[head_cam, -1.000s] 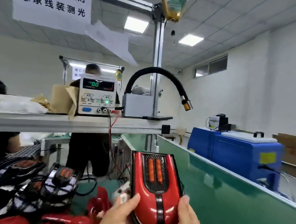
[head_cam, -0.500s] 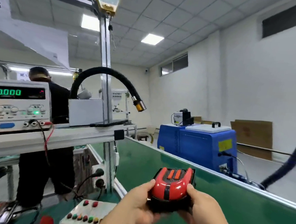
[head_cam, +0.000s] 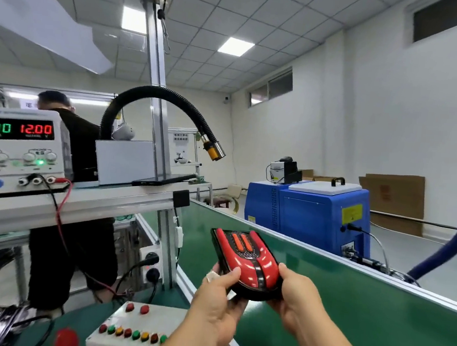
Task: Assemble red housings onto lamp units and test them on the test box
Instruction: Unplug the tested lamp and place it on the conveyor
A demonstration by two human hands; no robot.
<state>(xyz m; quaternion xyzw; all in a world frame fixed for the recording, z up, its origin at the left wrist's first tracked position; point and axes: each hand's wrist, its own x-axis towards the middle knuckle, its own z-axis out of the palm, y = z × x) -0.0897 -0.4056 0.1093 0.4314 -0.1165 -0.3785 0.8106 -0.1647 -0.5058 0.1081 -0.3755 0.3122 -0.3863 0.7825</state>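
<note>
Red-housed lamp unit (head_cam: 246, 261), glossy red shell w/ black centre stripe and two orange lenses on a black base, is held in the air over the near edge of the green conveyor belt (head_cam: 348, 310), up and to the R of the white test box (head_cam: 137, 328).

Far L, on a grey shelf (head_cam: 93, 207): white bench power supply (head_cam: 14, 152), display reading 0.000 in green and 12.00 in red, green LED lit. Red and black leads (head_cam: 59, 212) are plugged into its front and hang down. Behind it stands a person in black clothes (head_cam: 80, 158). Black corrugated hose (head_cam: 156, 96) arcs over a plain white box (head_cam: 125, 160), its brass nozzle pointing down-R.

Bottom centre, the test box shows rows of red, green and yellow buttons.

L hand (head_cam: 218, 300) grasps the lamp's L side, thumb on the red shell, fingers under. R hand (head_cam: 296, 299) grasps the near R edge, thumb on top.

Further R, beyond the belt: blue metal machine (head_cam: 309, 217) w/ white lid, then brown cardboard sheets (head_cam: 392, 199) against the wall.
</note>
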